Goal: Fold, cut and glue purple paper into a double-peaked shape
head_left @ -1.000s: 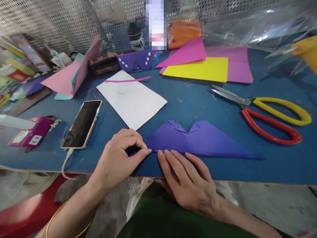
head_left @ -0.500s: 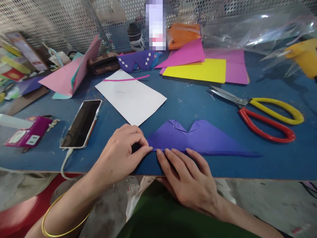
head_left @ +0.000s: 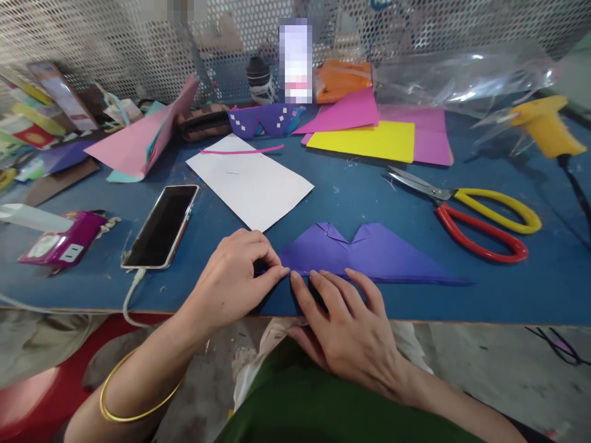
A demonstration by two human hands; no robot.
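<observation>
A folded sheet of purple paper [head_left: 392, 252] lies flat near the table's front edge, with a V-shaped notch in its top and a narrow folded strip along its bottom. My left hand [head_left: 240, 271] pinches the paper's lower left corner between thumb and fingers, hiding that end. Beside it, my right hand [head_left: 346, 320] rests with fingers spread, its fingertips touching the folded bottom edge. Above the left hand lies a white sheet [head_left: 258, 191] with a thin pink paper strip [head_left: 244, 151] across it.
Scissors [head_left: 443, 195] with yellow and red handles lie right; a yellow glue gun [head_left: 545, 126] is beyond them. A plugged-in phone [head_left: 164, 224] and magenta packet [head_left: 64, 240] sit left. Behind are pink folded paper [head_left: 129, 141], a purple paper mask [head_left: 261, 120] and yellow paper [head_left: 364, 141].
The camera view has shifted slightly. My right fingers are a little more bent on the purple paper's edge; my left hand keeps its pinch at the corner.
</observation>
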